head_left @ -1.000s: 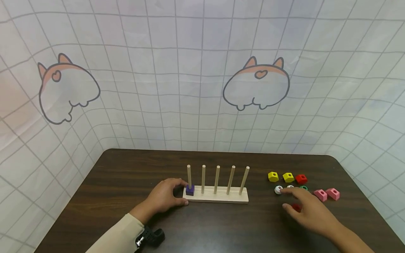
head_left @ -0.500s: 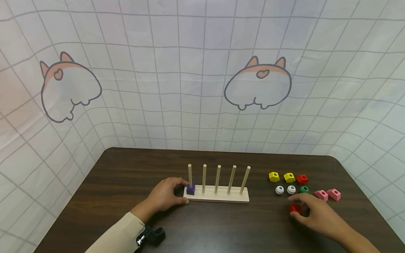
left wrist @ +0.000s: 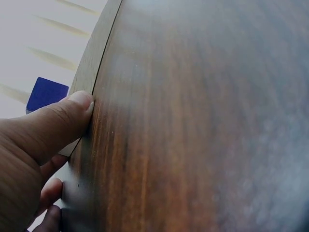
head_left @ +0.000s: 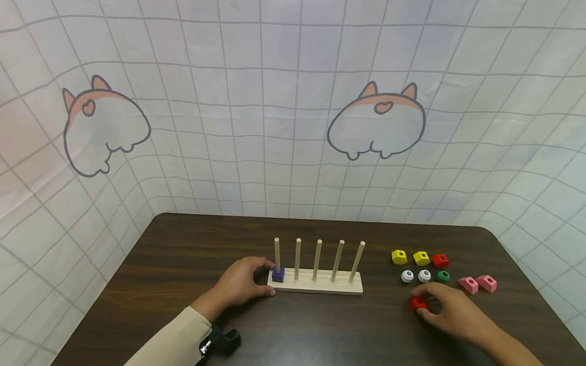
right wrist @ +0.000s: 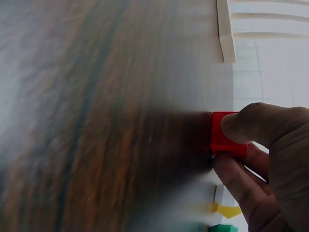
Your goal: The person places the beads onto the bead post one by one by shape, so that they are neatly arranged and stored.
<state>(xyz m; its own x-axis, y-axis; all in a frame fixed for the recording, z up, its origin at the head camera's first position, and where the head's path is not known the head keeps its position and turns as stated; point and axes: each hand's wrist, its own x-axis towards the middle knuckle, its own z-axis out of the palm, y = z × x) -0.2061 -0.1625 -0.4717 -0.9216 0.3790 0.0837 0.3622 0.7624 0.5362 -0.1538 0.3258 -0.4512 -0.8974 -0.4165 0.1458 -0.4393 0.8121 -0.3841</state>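
Observation:
My left hand (head_left: 240, 282) grips the left end of a wooden peg board (head_left: 320, 285), thumb along its front edge and fingers at the end and back. The board has several upright pegs; a purple block (head_left: 278, 275) sits at the foot of the leftmost one. In the left wrist view the thumb lies against the base, just below the purple block (left wrist: 47, 93). My right hand (head_left: 450, 310) pinches a red block (head_left: 418, 303) between thumb and fingers, close over the table. The right wrist view shows the thumb on one face of the red block (right wrist: 224, 140).
Behind the right hand lie two yellow blocks (head_left: 399, 257), another red block (head_left: 440, 261), two white rings (head_left: 407, 276), a green ring (head_left: 442, 276) and two pink blocks (head_left: 487, 283). They rest on a dark wooden table (head_left: 320, 335) with a patterned curtain (head_left: 238, 127) behind it.
My right hand has drawn back from above the white rings, closed its fingers on the red block and shifted it slightly left. The left hand stays on the peg board.

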